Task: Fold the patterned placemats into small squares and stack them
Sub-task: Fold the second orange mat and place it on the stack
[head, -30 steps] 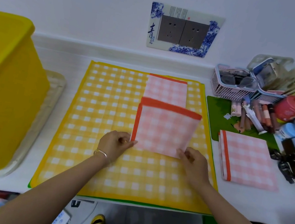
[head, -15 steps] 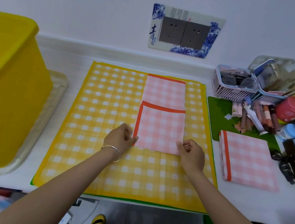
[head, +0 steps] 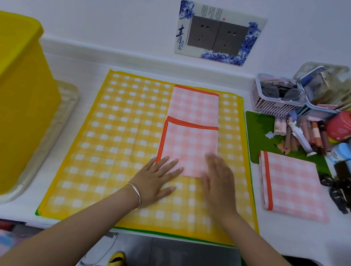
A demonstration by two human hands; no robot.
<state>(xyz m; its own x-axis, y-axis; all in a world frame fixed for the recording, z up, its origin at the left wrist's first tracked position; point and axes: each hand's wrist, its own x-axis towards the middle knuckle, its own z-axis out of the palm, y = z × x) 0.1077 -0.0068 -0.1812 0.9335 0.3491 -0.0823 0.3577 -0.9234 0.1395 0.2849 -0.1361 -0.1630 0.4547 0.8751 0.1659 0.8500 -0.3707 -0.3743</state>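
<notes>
1. The pink checked placemat [head: 189, 149] lies on the right half of a large yellow checked mat [head: 121, 147]. Its near part forms an orange-edged square, and a further pink panel [head: 194, 105] runs on toward the wall.
2. The left hand [head: 157, 182] lies flat with its fingers spread. The fingertips rest on the near left corner of that square and the palm is on the yellow mat.
3. The right hand [head: 219, 182] is also flat with straight fingers, over the near right corner. It is blurred, so I cannot be sure how firmly it presses.
4. Judged from this, a fold is being smoothed down. The far panel is still exposed, so at least one more fold seems to be left before this piece is a small square.
5. A folded pink stack [head: 293, 185] sits well apart on the right of the white counter [head: 292, 236], partly over a green mat [head: 259, 142]. The piece in hand is not yet on it.
6. On the left a yellow bin [head: 2, 92] stands in a pale tray [head: 64, 114].
7. At far right are baskets [head: 275, 98], tubes and a red jar [head: 345, 125].
8. A socket plate with a blue-patterned surround [head: 219, 34] is fixed to the white wall behind, and grey floor tiles show below the counter edge.
</notes>
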